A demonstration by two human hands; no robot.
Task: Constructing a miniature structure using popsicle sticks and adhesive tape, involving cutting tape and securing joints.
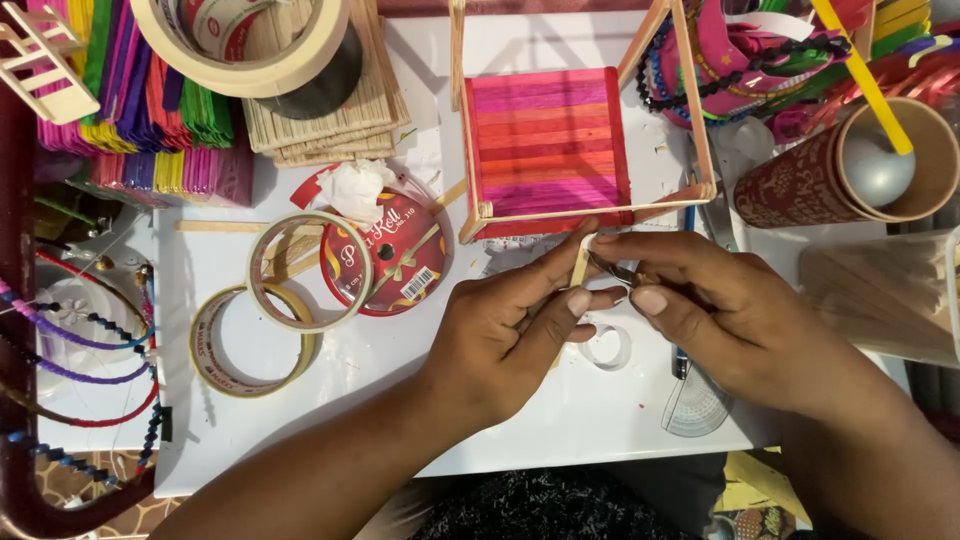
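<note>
My left hand [505, 330] pinches a plain wooden craft stick [581, 262] upright between thumb and fingers, just in front of a stick-built frame. My right hand [715, 310] grips a small metal cutting tool [622, 272] whose tip meets the stick. The frame [700, 130] is made of bare sticks and surrounds a panel of pink, red and orange sticks [545, 145]. Both hands are over a white board [520, 420].
Two tape rolls [270, 300] and a red ribbon spool [395, 255] lie left of my hands. Stacks of coloured sticks [140, 110] and plain sticks [320, 130] sit at the back left. A paper cup [850, 165], a clear protractor [695, 405] and beaded strings [80, 340] are nearby.
</note>
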